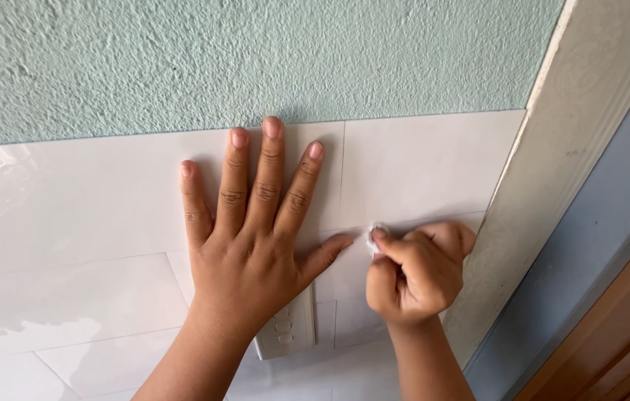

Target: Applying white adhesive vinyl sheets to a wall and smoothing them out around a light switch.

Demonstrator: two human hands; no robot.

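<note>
The left hand (255, 245) lies flat and open on the white tile (107, 215); the right hand (415, 271) pinches a small white wad (371, 239) on the tile seam; pinched loosely, the wad might slip and fall.

Glossy white wall panelling (70, 223), laid in sheets whose seams are faintly visible, is shown below a rough pale-green plastered wall (255, 52). A white switch plate (289, 332) (partly covered by a wrist) is mounted on the panelling. The panelling is bounded at right by a pale door frame (553, 171).
</note>
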